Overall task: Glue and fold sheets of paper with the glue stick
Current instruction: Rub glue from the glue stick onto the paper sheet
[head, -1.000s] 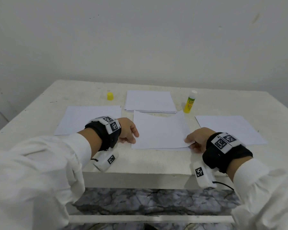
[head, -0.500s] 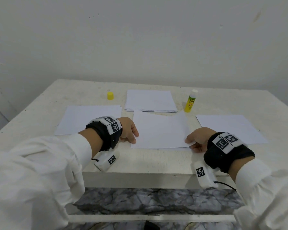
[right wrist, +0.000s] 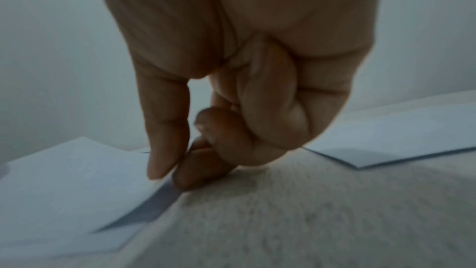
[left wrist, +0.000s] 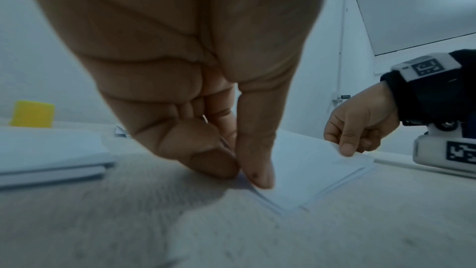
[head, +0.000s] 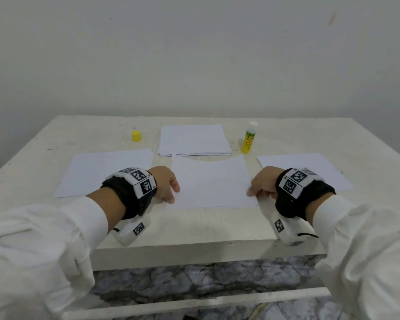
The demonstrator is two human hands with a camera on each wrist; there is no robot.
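Since half a second ago your hands have barely moved, though your left thumb has slid nearer the sheet's front corner. Nearest you, the folded sheet (head: 209,182) lies flat near the front edge of the table (head: 217,224). Your left hand (head: 164,182) pinches its left edge between thumb and curled fingers; your right hand (head: 262,183) pinches the right edge, lifting that corner slightly. Both wrists sit low, knuckles up. Flanking the hands lie two single sheets, the left sheet (head: 104,172) and the right sheet (head: 307,168). Farther back rests one paper stack (head: 193,139), touching the folded sheet's far edge. One glue stick (head: 248,140) stands upright just right of the stack, uncapped; one yellow cap (head: 136,136) sits left of it.
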